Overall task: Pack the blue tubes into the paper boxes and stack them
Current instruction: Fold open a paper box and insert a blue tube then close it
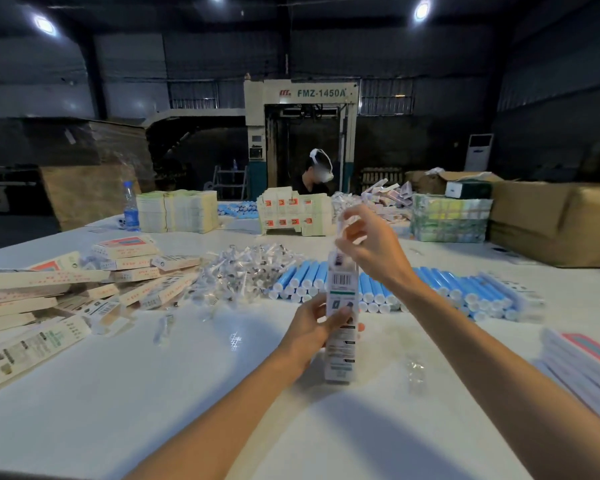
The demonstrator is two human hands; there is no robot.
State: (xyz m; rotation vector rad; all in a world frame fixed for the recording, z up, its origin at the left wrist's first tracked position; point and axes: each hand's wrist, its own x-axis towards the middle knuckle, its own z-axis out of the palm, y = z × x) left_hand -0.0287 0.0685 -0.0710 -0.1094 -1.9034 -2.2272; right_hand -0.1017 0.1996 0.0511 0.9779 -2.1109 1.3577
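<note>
- Head view, centre of frame: the paper box [340, 358] stands upright on the white table [187, 393], with its long axis vertical and its top end pointing up.
- The left hand [310, 323] grips the box's middle, fingers curled round it.
- The right hand [369, 249] is above the box top, pinching a blurred clear piece [343, 220].
- The blue tubes [430, 292] lie in rows behind, caps toward the camera.

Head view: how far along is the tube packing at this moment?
Done: a loose pile of boxes lies at left, unstacked; whether filled is unclear. In hand: the left hand holds an upright paper box while the right hand pinches a clear packet over its top. Left: rows of blue tubes wait behind.
</note>
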